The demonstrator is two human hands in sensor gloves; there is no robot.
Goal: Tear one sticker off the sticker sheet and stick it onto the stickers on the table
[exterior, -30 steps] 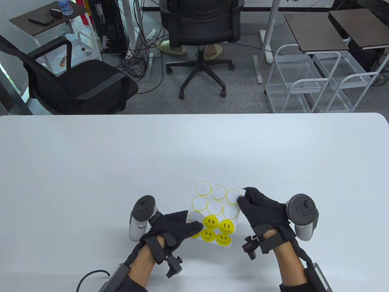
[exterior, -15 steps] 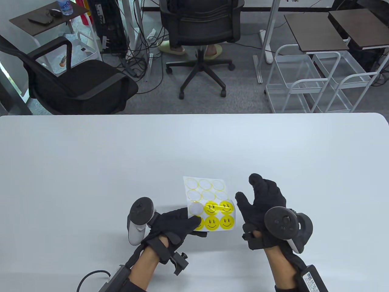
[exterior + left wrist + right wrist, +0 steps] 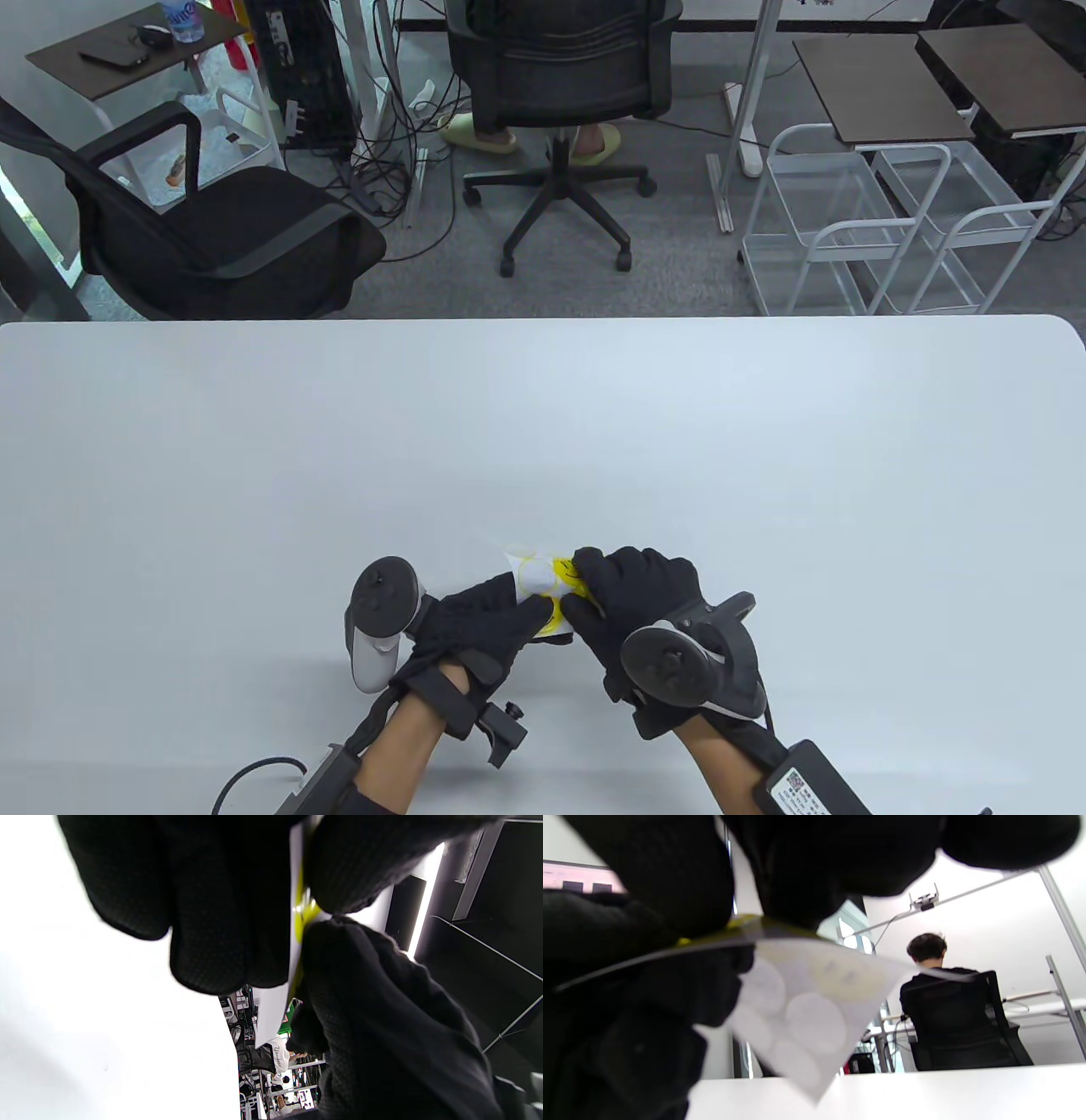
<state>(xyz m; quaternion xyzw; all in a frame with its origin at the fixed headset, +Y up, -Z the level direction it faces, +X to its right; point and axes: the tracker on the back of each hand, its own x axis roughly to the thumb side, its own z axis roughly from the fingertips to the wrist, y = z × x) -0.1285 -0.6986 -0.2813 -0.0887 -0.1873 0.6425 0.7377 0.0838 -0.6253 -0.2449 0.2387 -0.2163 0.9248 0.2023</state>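
Observation:
The sticker sheet point(image 3: 533, 577) is white, with empty yellow-ringed circles and a few yellow smiley stickers. It is held above the table's near middle, tilted and mostly covered by both hands. My left hand point(image 3: 539, 615) grips its near left edge between thumb and fingers. My right hand point(image 3: 579, 590) has closed over the sheet's right side, with its fingertips point(image 3: 585, 562) on the yellow stickers. The left wrist view shows the sheet point(image 3: 271, 1014) edge-on between the gloves. The right wrist view shows its pale underside point(image 3: 806, 1014). I cannot tell whether a sticker is lifted.
The white table point(image 3: 543, 424) stretches far and to both sides of my hands. Beyond its far edge stand a black office chair point(image 3: 560, 76), another chair point(image 3: 212, 221) at the left and white wire carts point(image 3: 882, 229) at the right.
My right hand let go of the sheet's far right corner, opened, then came left and closed over the stickers. My left hand drew the sheet nearer and tilted it.

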